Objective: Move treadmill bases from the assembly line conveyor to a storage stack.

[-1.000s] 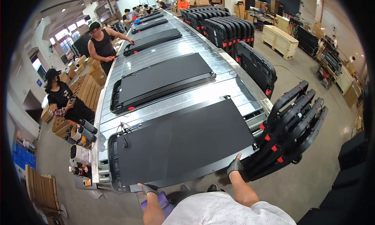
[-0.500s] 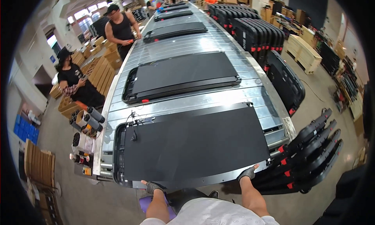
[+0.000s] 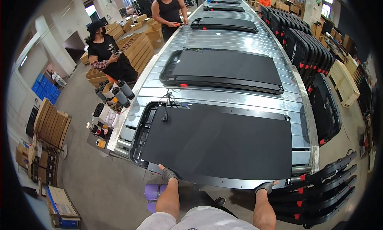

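Observation:
A long black treadmill deck point(image 3: 217, 144) lies at the near end of a metal roller conveyor point(image 3: 301, 128), its near long edge overhanging toward me. My left hand point(image 3: 170, 174), in a grey fingerless glove, grips that edge near the deck's left end. Further along, my right hand point(image 3: 265, 186), gloved alike, grips it near the right corner. Both thumbs show at the rim; the other fingers are mostly hidden. A black cable with a plug point(image 3: 165, 115) rests on the deck's far left corner. Thin coloured wires lie beside it.
Another treadmill deck point(image 3: 223, 70) lies beyond mine, with several more further up the line. Black frames point(image 3: 319, 190) with red parts stand close by my right hand. Dark rollers point(image 3: 125, 89) stand left of the conveyor. Two people point(image 3: 169, 12) are on the left side.
The view has swung left and tilted, so the conveyor and decks sit further right in it. Both hands keep their hold at about the same places on the deck's edge.

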Demonstrator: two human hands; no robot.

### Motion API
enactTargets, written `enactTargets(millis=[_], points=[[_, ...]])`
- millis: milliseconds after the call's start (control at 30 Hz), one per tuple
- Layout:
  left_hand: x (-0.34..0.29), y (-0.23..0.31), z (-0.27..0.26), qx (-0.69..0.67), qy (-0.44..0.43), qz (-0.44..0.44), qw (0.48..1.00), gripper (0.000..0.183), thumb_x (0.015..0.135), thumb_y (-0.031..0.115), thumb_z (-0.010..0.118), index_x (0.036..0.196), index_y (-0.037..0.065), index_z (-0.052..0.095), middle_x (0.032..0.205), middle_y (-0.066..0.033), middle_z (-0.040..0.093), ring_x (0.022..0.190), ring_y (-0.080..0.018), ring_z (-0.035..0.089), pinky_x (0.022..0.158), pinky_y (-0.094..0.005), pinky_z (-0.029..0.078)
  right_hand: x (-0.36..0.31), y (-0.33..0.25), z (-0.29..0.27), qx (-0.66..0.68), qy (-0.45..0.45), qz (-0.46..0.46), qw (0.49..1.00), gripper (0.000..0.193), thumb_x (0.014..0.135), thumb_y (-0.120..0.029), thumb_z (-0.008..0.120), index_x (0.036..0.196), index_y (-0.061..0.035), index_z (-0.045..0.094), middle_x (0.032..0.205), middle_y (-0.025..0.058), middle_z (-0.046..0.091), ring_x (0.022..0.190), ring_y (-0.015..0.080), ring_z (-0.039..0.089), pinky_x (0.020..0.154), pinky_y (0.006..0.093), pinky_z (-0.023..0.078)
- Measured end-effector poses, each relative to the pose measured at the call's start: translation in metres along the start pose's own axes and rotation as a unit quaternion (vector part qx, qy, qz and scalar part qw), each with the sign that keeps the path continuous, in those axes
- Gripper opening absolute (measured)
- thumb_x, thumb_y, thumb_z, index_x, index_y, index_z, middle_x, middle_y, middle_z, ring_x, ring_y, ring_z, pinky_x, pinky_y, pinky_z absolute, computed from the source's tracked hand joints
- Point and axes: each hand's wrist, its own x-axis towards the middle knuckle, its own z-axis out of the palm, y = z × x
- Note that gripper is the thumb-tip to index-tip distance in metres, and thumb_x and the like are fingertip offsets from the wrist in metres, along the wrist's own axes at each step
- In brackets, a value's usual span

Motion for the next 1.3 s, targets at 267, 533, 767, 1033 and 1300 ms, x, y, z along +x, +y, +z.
enactTargets(millis=[267, 533, 767, 1033, 1300], points=[[-0.022, 0.006, -0.009, -0.010, -0.015, 0.014, 1.000, 0.103, 0.080, 0.078, 0.043, 0.122, -0.015, 0.050, 0.121, -0.0330, 0.057, 0.111, -0.0408, 0.058, 0.095, -0.0449, 0.047, 0.051, 0.015, -0.004, -0.010, 0.056, -0.015, 0.998, 0.101, 0.077, -0.078, 0.051, 0.116, 0.0140, 0.056, 0.117, 0.0239, 0.061, 0.101, 0.0354, 0.062, 0.088, 0.0418, 0.052], [-0.010, 0.004, -0.006, -0.014, -0.011, -0.020, 1.000, 0.106, 0.079, 0.079, 0.042, 0.134, -0.012, 0.039, 0.134, -0.0311, 0.047, 0.124, -0.0398, 0.049, 0.104, -0.0441, 0.040, 0.030, 0.012, -0.001, -0.020, 0.040, -0.012, 0.999, 0.099, 0.077, -0.079, 0.050, 0.113, 0.0125, 0.059, 0.115, 0.0223, 0.062, 0.101, 0.0347, 0.063, 0.090, 0.0428, 0.051], [-0.002, 0.008, -0.005, -0.037, -0.012, -0.011, 0.999, 0.105, 0.080, 0.078, 0.044, 0.134, -0.012, 0.040, 0.134, -0.0313, 0.048, 0.124, -0.0395, 0.049, 0.103, -0.0444, 0.040, 0.017, 0.015, 0.004, -0.029, 0.033, -0.008, 0.999, 0.098, 0.076, -0.079, 0.051, 0.110, 0.0119, 0.062, 0.117, 0.0227, 0.062, 0.102, 0.0349, 0.062, 0.092, 0.0429, 0.050], [-0.039, 0.025, -0.034, 0.041, 0.006, 0.061, 0.997, 0.097, 0.088, 0.073, 0.031, 0.130, -0.012, 0.047, 0.133, -0.0298, 0.050, 0.125, -0.0385, 0.049, 0.106, -0.0432, 0.036, 0.063, 0.036, -0.002, -0.046, 0.058, -0.053, 0.996, 0.080, 0.078, -0.070, 0.055, 0.096, 0.0069, 0.064, 0.099, 0.0178, 0.064, 0.083, 0.0334, 0.063, 0.079, 0.0440, 0.053], [0.021, -0.015, 0.005, 0.062, 0.053, 0.029, 0.996, 0.096, 0.087, 0.071, 0.034, 0.141, -0.007, 0.034, 0.147, -0.0261, 0.035, 0.137, -0.0354, 0.035, 0.114, -0.0416, 0.025, 0.066, 0.035, 0.007, -0.155, 0.109, -0.141, 0.972, 0.070, 0.088, -0.060, 0.048, 0.079, 0.0060, 0.067, 0.074, 0.0200, 0.066, 0.071, 0.0346, 0.062, 0.068, 0.0449, 0.054]])
